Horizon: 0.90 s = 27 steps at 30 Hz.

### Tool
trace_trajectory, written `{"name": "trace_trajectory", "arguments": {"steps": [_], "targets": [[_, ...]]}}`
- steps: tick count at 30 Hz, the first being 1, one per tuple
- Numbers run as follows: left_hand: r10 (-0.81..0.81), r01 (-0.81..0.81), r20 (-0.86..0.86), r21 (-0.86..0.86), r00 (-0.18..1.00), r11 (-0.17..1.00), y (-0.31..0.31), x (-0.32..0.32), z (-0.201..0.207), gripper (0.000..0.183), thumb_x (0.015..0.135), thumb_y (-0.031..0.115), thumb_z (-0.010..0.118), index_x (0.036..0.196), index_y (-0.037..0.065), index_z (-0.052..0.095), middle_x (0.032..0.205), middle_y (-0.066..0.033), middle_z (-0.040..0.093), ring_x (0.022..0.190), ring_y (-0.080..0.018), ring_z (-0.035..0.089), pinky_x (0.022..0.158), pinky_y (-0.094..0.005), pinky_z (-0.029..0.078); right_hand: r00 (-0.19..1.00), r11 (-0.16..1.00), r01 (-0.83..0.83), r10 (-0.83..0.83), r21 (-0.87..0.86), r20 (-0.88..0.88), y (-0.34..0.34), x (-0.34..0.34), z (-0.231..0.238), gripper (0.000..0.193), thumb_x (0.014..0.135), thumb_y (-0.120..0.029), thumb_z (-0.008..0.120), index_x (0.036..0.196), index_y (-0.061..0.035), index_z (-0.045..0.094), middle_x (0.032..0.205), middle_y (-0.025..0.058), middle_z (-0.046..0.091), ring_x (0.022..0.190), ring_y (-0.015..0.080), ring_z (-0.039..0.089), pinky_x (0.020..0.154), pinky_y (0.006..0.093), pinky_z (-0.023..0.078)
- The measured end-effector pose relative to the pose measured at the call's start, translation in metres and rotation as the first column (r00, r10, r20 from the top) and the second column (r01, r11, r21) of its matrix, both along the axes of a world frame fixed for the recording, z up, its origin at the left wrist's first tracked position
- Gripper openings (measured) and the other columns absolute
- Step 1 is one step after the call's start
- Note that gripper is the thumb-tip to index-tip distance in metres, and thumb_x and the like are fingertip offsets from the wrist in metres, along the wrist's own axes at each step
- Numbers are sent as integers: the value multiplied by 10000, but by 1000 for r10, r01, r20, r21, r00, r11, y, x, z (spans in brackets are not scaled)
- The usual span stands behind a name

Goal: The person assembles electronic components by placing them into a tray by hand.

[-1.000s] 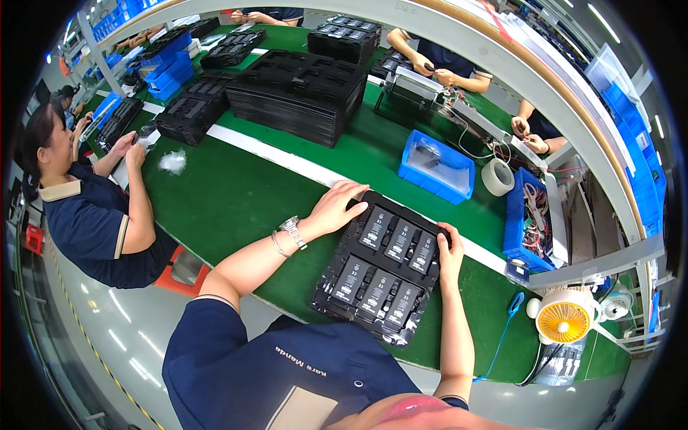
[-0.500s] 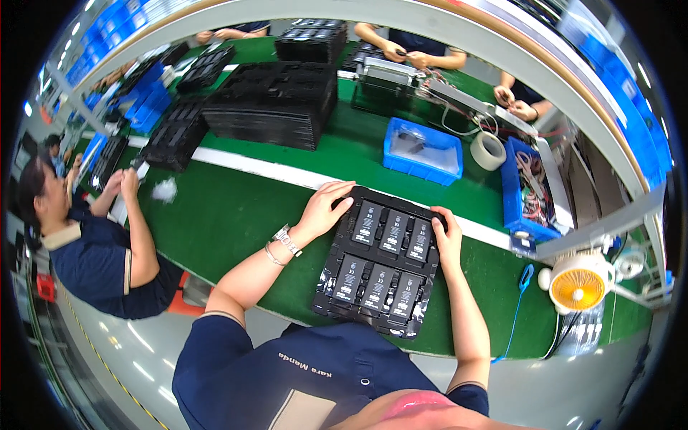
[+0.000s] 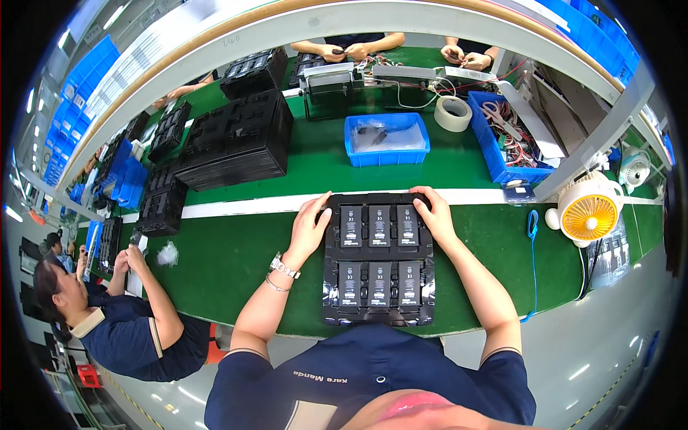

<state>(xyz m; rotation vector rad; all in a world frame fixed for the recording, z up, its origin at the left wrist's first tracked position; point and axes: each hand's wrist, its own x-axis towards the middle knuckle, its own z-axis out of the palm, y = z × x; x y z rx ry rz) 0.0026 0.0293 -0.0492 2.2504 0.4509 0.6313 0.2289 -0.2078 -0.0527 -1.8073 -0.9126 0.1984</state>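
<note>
A black plastic tray (image 3: 380,254) lies on the green table right in front of me, square to my body. Two rows of flat black batteries (image 3: 379,228) with pale print sit in its pockets. My left hand (image 3: 312,223) grips the tray's far left corner, thumb on the near side and fingers curled round the edge. At the far right corner, my right hand (image 3: 434,221) holds the rim in the same way. The fingertips are partly hidden at both corners. The tray's near edge is close to my shirt.
Behind the tray runs a white stripe (image 3: 251,206). Farther off stand a blue bin (image 3: 387,158), a tape roll (image 3: 453,115), a blue bin of wires and scissors (image 3: 494,161) and stacked black trays (image 3: 236,143). A fan (image 3: 588,215) is at right. A co-worker (image 3: 136,330) sits at left; others work opposite.
My view has turned, so the tray and the white stripe, slanted before, now look nearly level. Both hands keep their hold; against the stripe the tray shows little or no shift.
</note>
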Motion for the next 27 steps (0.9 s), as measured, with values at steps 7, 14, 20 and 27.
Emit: {"name": "trace_trajectory", "arguments": {"steps": [7,14,20,27], "targets": [[-12,12,-1,16,1000,1000,2,-1,0,418,992,228,576,1387,93,562,1260,-179,632,1176,-325,588,1013,-419,461,1000,1000,-18,17,22,20,1,-2,4,264,899,-173,617,1135,-61,655,1110,127,689,1038,304,656,897,390,501],[-14,14,-1,2,1000,1000,1,1,1,412,996,234,573,1381,85,565,1261,-185,628,1172,-324,595,1006,-417,468,1000,1000,-23,23,20,21,0,1,1,264,897,-173,616,1133,-59,655,1114,132,688,1049,311,653,910,399,494],[-11,11,-6,12,1000,1000,2,1,-1,413,998,246,570,1376,81,567,1254,-188,631,1170,-327,596,1006,-420,468,999,999,-21,21,29,27,1,-1,3,264,897,-171,613,1131,-56,655,1110,139,686,1053,319,648,916,403,490],[-20,20,-4,16,1000,1000,2,1,1,413,1003,243,560,1384,83,558,1253,-189,629,1172,-330,593,1004,-419,467,997,1000,-20,19,13,73,1,2,0,268,923,-151,600,1157,-31,652,1106,124,701,1031,241,669,926,351,498]]}}
